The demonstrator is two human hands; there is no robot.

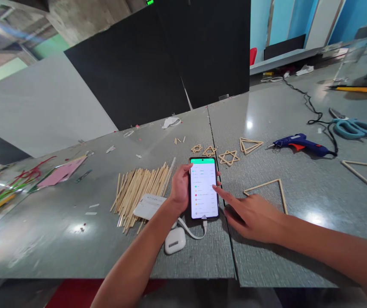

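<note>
1. The table (74,239) is carrying a phone (204,188), flat near its front edge.
2. The left hand (180,188) is clamping the phone's left side.
3. The right hand (254,216) is tapping the screen, forefinger out, fingers loosely apart.
4. The phone is looking stiff, slick and breakable; gripping both long edges seems safest.

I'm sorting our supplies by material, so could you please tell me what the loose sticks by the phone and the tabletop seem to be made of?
The pile of thin pale sticks beside the left hand looks like bare, matte wood or bamboo: straw-coloured, with no shine. The grey speckled tabletop looks like polished stone or a stone-look laminate, since it mirrors the ceiling lights; which of the two cannot be told.
</note>
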